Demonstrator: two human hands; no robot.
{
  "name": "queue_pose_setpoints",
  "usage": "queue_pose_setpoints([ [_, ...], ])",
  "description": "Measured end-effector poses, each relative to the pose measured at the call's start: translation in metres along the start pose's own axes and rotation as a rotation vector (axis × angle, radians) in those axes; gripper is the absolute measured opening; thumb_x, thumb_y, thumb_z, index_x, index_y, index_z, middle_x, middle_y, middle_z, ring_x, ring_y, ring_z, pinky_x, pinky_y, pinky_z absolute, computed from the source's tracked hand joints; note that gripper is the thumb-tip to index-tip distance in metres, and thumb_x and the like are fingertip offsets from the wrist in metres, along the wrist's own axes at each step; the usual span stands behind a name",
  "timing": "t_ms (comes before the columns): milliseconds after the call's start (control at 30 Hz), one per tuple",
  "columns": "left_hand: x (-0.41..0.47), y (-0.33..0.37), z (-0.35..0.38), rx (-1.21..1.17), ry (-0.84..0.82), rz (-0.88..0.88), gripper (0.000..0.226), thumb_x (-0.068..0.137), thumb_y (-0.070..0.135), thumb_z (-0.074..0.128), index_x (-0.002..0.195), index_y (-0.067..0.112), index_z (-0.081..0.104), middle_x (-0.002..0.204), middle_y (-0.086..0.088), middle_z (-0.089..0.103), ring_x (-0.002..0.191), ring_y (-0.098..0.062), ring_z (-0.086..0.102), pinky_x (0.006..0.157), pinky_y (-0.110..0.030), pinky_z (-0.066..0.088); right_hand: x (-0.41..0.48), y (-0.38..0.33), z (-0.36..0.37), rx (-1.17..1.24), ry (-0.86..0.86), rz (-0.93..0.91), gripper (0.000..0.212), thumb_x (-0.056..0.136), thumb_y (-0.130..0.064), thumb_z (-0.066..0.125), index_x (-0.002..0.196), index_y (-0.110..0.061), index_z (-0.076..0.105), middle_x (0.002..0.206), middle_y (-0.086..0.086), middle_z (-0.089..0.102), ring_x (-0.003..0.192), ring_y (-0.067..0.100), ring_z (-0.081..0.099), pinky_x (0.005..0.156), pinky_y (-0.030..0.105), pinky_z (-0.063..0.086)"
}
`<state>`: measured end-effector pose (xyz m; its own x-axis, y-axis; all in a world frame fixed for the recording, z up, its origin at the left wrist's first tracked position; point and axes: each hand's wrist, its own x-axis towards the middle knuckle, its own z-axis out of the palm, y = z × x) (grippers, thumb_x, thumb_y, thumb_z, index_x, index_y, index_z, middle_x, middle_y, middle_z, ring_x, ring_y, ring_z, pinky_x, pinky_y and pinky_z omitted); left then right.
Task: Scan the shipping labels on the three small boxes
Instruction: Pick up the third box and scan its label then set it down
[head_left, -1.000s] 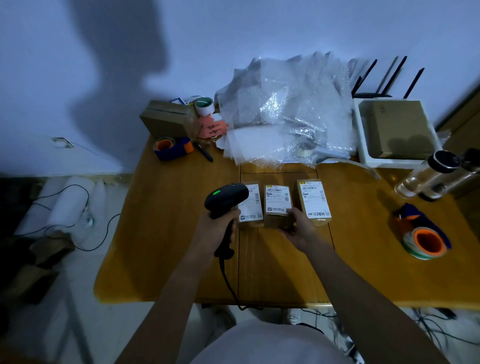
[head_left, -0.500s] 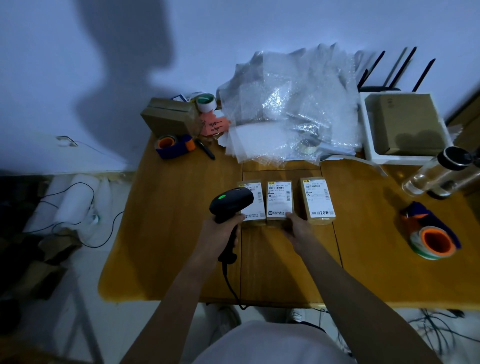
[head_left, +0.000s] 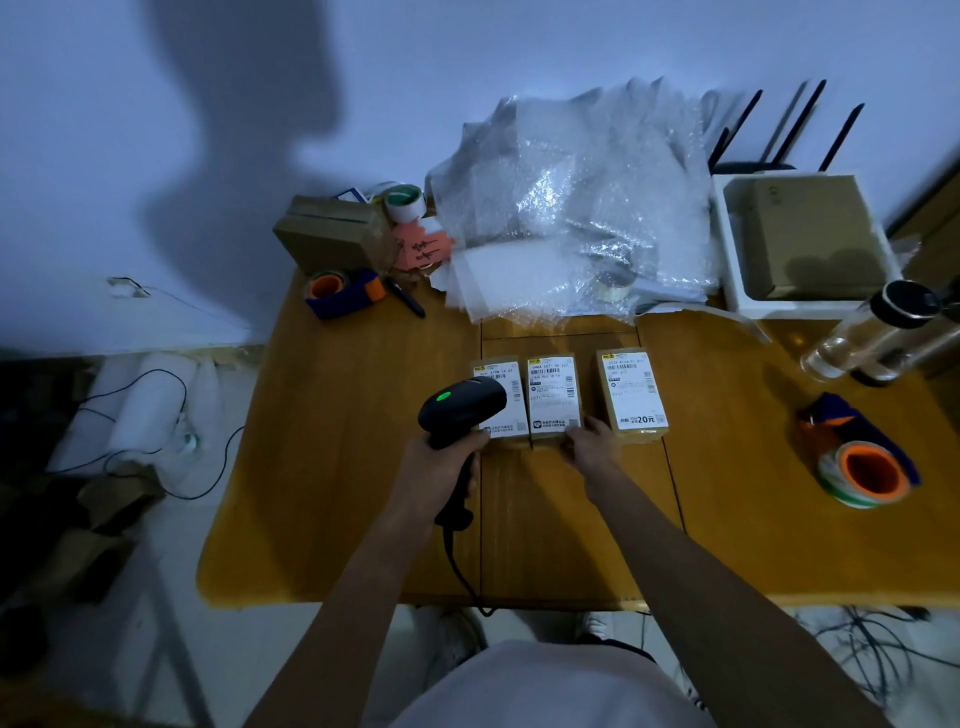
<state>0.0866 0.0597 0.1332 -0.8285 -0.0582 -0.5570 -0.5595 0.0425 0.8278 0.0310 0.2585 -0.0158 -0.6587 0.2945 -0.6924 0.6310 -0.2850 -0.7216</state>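
Note:
Three small brown boxes with white shipping labels lie side by side on the wooden table (head_left: 337, 467). My left hand (head_left: 441, 465) grips a black corded barcode scanner (head_left: 460, 410) with a green light on top; its head hangs over the left box (head_left: 511, 387) and hides part of that label. My right hand (head_left: 592, 447) holds the near edge of the middle box (head_left: 550, 400). The right box (head_left: 631, 395) lies a little apart, untouched.
A heap of bubble wrap (head_left: 571, 208) fills the back of the table. A cardboard box (head_left: 332, 239) and tape dispenser (head_left: 337, 293) sit back left. A white bin (head_left: 727, 249), clear bottles (head_left: 872, 332) and an orange tape roll (head_left: 867, 475) stand at right.
The scanner head has shifted right over the left box. My right hand has slid slightly left along the middle box's near edge. The boxes stay in place.

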Motion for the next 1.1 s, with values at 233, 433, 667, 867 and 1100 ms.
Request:
queue_pose_setpoints([
  [233,0.000,-0.001,0.004,0.016,-0.013,0.005,0.021,0.089,0.024,0.073,0.089,0.004,0.069,0.064,-0.006,0.061,0.054,-0.017,0.055,0.058,-0.028,0.049,-0.003,0.000,-0.005,-0.065,-0.073,-0.041,0.063,0.098,-0.020,0.065,0.156,-0.020,0.038,0.140,0.012,0.059,0.124,0.030,0.059,0.096,0.041,0.055],
  [433,0.000,-0.002,0.012,0.013,-0.055,0.019,0.018,0.088,0.025,0.074,0.084,0.008,0.068,0.064,-0.005,0.061,0.056,-0.016,0.057,0.061,-0.030,0.049,-0.011,-0.003,-0.015,-0.135,-0.117,-0.109,0.059,0.099,-0.027,0.063,0.153,-0.017,0.040,0.123,0.005,0.063,0.112,0.024,0.063,0.076,0.030,0.053],
  [667,0.003,0.003,0.027,0.063,-0.114,0.046,0.022,0.087,0.023,0.075,0.074,0.009,0.065,0.064,-0.007,0.059,0.050,-0.015,0.054,0.053,-0.026,0.048,-0.015,-0.036,-0.034,-0.389,0.047,-0.313,0.031,0.099,-0.020,0.059,0.129,-0.012,0.064,0.129,0.011,0.067,0.102,0.026,0.067,0.078,0.041,0.060],
  [867,0.003,0.012,0.041,0.075,-0.159,0.061,0.019,0.088,0.021,0.074,0.076,0.009,0.065,0.062,-0.005,0.061,0.051,-0.015,0.056,0.053,-0.026,0.049,-0.007,-0.055,-0.061,-0.669,0.170,-0.432,0.030,0.098,-0.026,0.060,0.126,-0.015,0.064,0.128,0.009,0.066,0.104,0.028,0.067,0.078,0.038,0.057],
  [1100,0.008,0.016,0.051,0.095,-0.172,0.063,0.018,0.088,0.020,0.073,0.082,0.005,0.065,0.063,-0.007,0.061,0.050,-0.015,0.057,0.053,-0.026,0.050,0.018,-0.047,-0.090,-0.916,0.316,-0.455,0.062,0.090,-0.031,0.070,0.143,-0.009,0.045,0.144,0.015,0.048,0.132,0.034,0.047,0.102,0.048,0.048],
])
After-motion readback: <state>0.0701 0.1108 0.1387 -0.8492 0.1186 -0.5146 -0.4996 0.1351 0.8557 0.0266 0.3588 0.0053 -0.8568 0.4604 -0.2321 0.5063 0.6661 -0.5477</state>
